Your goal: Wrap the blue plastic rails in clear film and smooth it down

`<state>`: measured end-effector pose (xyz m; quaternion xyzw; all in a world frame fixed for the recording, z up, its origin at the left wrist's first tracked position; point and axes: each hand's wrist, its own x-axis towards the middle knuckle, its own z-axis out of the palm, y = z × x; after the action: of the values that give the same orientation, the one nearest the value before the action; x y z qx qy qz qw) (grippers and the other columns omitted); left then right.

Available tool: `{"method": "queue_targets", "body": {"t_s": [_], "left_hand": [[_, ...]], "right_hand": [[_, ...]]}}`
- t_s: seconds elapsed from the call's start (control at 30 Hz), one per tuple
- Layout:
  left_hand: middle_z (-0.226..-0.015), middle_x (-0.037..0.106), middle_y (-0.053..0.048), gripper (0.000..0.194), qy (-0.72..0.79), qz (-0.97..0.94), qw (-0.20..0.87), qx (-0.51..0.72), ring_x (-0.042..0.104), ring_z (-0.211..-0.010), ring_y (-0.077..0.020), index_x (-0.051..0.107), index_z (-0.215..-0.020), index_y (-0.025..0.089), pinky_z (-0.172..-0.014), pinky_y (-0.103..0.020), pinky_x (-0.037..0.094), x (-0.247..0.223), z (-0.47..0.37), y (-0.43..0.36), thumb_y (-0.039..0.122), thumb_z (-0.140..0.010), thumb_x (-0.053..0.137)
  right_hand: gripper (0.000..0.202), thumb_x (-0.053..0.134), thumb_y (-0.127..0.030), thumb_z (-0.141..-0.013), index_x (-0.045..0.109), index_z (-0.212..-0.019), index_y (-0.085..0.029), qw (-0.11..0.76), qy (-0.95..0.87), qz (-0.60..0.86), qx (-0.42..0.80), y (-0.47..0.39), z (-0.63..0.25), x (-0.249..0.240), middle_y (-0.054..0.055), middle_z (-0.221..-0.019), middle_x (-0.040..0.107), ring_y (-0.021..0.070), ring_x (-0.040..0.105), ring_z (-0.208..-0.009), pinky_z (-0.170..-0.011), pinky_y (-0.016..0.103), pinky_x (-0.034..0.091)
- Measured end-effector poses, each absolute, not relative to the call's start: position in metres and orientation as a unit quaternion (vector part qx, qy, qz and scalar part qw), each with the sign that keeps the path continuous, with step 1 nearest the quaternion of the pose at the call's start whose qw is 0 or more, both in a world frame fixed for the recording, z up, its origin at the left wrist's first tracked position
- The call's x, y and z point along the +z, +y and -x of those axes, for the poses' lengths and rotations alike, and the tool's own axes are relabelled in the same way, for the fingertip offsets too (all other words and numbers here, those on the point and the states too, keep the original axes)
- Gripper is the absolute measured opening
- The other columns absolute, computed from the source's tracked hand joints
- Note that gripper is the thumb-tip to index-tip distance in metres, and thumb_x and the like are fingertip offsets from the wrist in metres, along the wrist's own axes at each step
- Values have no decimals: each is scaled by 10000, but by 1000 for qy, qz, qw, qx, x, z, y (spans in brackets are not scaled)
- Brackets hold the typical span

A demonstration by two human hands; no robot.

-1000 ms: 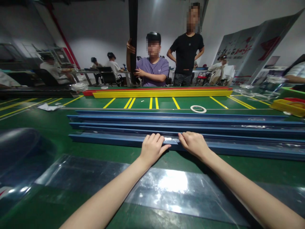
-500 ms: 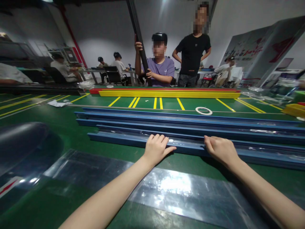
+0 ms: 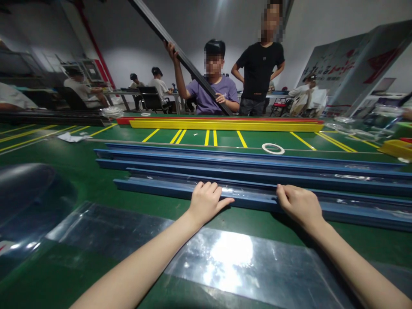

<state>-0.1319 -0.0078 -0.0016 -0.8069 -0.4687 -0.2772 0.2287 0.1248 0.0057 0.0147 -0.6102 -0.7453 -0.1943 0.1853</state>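
Note:
Long blue channel strips lie side by side across the green table (image 3: 128, 266). My left hand (image 3: 207, 201) rests on the nearest blue channel (image 3: 154, 187), its fingers over the upper edge into the channel and its thumb stretched to the right. Farther right, my right hand (image 3: 299, 204) has its fingers curled around the same channel. Clear film shows inside the channel between my hands. Behind it lie more blue channels (image 3: 193, 165). A flat transparent sheet (image 3: 225, 253) lies below my hands, with bright reflections on it.
A rolled clear sheet (image 3: 28, 201) is at the left. A white tape ring (image 3: 273, 149) and a yellow strip (image 3: 225, 125) beside a red one lie farther back. Across the table a person (image 3: 212, 96) holds a long dark bar; another person (image 3: 261, 73) stands alongside.
The dark bar held by the person opposite has tilted further to the left. My hands keep their hold on the blue channel, and the view has shifted slightly.

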Motion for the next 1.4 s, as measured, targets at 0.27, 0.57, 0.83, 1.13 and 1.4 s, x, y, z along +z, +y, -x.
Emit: {"method": "queue_targets", "body": {"t_s": [0.27, 0.57, 0.83, 1.13, 1.4], "left_hand": [[-617, 550, -27, 456, -473, 814, 215, -261, 487, -631, -149, 534, -605, 171, -592, -292, 271, 0, 132, -9, 532, -823, 362], [-615, 544, -25, 463, -478, 808, 212, -272, 477, -628, -142, 541, -585, 164, -590, -277, 277, 1, 132, -9, 544, -804, 391], [-652, 547, -36, 453, -487, 798, 215, -282, 478, -662, -154, 552, -605, 171, -588, -274, 289, 0, 132, -9, 561, -785, 409], [-602, 544, -16, 464, -493, 792, 204, -296, 472, -607, -142, 503, -621, 177, -568, -275, 284, 5, 134, -9, 602, -770, 389], [-579, 539, -17, 485, -498, 787, 212, -297, 470, -584, -140, 487, -600, 176, -556, -272, 282, 5, 134, -8, 627, -750, 392]], "right_hand": [[458, 256, -367, -836, 523, -515, -180, 143, -761, 611, -165, 2, -121, 20, 35, -560, 571, 118, 496, -499, -471, 242, 232], [459, 246, -363, -847, 542, -550, -175, 130, -765, 611, -158, 2, -121, 19, 35, -589, 579, 114, 497, -525, -479, 235, 221], [452, 257, -362, -844, 536, -539, -180, 129, -762, 615, -156, 2, -120, 19, 29, -580, 570, 114, 497, -522, -478, 239, 219], [459, 246, -361, -839, 533, -532, -176, 126, -761, 618, -152, 1, -119, 21, 39, -579, 577, 115, 490, -511, -474, 236, 215], [457, 245, -361, -846, 544, -551, -181, 113, -761, 621, -151, 1, -119, 21, 35, -602, 590, 122, 517, -539, -482, 239, 224]]}}
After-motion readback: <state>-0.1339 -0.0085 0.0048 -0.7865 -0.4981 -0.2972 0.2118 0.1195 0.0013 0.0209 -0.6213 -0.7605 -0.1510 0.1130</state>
